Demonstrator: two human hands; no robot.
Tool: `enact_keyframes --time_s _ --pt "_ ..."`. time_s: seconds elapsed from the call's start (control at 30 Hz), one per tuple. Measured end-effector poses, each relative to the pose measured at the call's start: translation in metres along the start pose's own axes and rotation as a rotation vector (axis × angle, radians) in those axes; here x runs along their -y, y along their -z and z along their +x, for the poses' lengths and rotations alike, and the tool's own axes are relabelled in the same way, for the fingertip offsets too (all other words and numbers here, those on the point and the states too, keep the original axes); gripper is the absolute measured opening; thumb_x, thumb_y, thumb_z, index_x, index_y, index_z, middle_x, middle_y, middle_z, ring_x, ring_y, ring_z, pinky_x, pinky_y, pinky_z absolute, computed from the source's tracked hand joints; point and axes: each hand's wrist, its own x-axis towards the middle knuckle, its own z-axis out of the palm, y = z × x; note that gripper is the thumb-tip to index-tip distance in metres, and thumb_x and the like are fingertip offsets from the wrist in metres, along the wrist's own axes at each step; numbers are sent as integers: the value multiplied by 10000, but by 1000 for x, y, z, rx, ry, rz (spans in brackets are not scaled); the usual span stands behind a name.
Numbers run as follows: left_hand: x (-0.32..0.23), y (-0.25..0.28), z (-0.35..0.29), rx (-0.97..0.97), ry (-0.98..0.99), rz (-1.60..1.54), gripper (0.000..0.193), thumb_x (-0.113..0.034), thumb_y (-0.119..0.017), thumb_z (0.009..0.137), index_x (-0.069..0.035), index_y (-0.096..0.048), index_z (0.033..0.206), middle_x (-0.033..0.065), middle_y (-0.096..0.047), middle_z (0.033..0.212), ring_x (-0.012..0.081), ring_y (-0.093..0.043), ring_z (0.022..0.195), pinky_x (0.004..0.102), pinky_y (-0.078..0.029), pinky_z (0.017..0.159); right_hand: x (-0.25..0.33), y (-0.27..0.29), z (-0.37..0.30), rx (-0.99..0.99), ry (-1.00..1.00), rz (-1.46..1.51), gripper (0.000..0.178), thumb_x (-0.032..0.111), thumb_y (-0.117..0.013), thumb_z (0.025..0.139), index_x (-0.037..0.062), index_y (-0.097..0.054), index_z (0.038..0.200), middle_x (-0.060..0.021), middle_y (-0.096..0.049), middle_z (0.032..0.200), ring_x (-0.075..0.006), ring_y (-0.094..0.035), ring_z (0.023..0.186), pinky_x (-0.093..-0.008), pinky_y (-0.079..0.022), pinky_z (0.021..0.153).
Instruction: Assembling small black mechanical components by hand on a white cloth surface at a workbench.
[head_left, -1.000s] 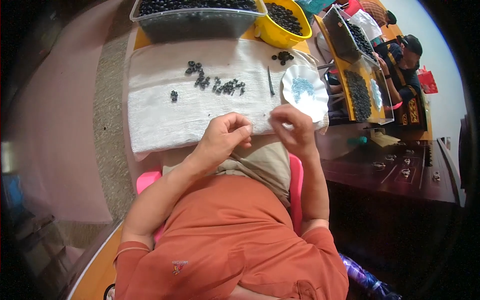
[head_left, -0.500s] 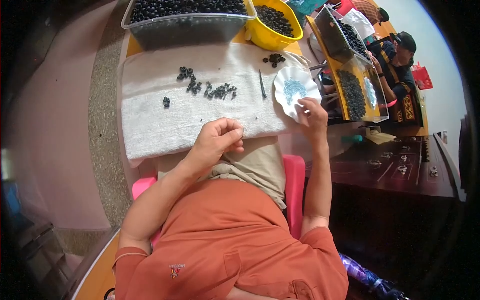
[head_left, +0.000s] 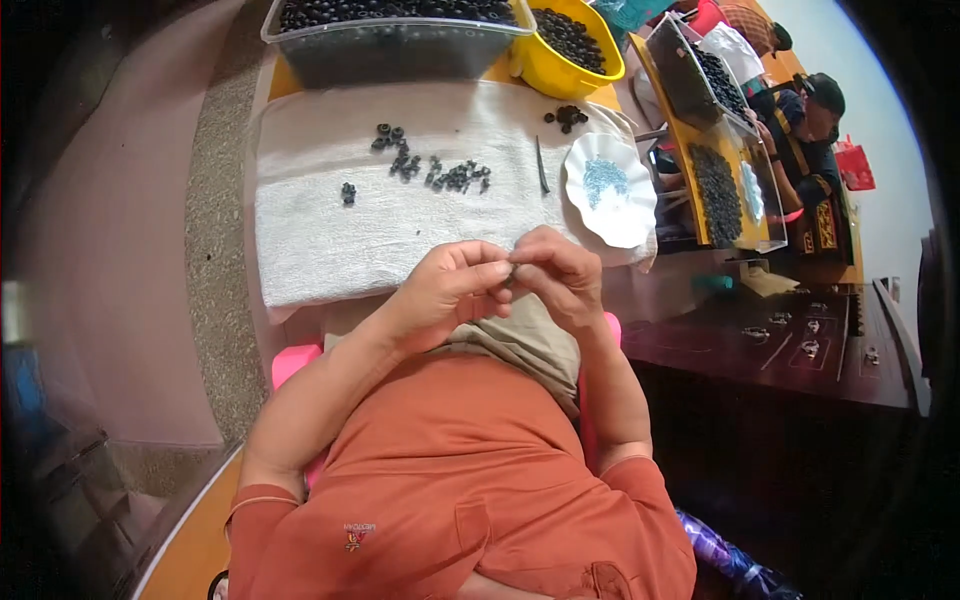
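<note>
My left hand [head_left: 455, 280] and my right hand [head_left: 560, 275] meet above the near edge of a white towel [head_left: 330, 240]. Both are closed, thumb and finger pinched, their tips touching around something tiny and dark that the fingers mostly hide. Beyond them on the towel lie several small black ring-like parts [head_left: 458, 177] in loose clusters. A slim dark pointed tool [head_left: 542, 165], shaped like tweezers, rests farther right. Beside it, a white plate with a wavy rim [head_left: 625, 228] holds a heap of tiny pale-blue pieces [head_left: 604, 183].
At the back stand a clear bin [head_left: 400, 55] and a yellow basin [head_left: 570, 75], both filled with black parts. Several dark pieces [head_left: 567, 118] lie near the basin. To the right, a person [head_left: 810, 115] sits at another table with trays of parts [head_left: 715, 190].
My right hand has left the wavy plate and come left to meet my left hand, fingertips together. The view has shifted slightly.
</note>
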Motion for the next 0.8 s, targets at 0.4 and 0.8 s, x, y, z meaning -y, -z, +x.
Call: enact_keyframes --time_s 0.4,0.8 --pt "-3 -3 -2 -62 -41 73 157 -186 -656 950 -67 -579 1019 12 -621 934 104 -633 803 276 -571 754 12 8 8 122 -20 -133 67 -28 -680 868 -47 -654 926 -93 -611 882 -142 -575 795 -248 -464 686" --pt "5 5 2 -198 -228 -68 111 -120 -671 930 -45 -616 989 29 -651 930 110 -644 861 262 -564 759 -5 -29 4 -128 342 -721 231 -27 -678 857 -11 -640 1084 -182 -621 928 -279 -626 729 -321 -505 612"
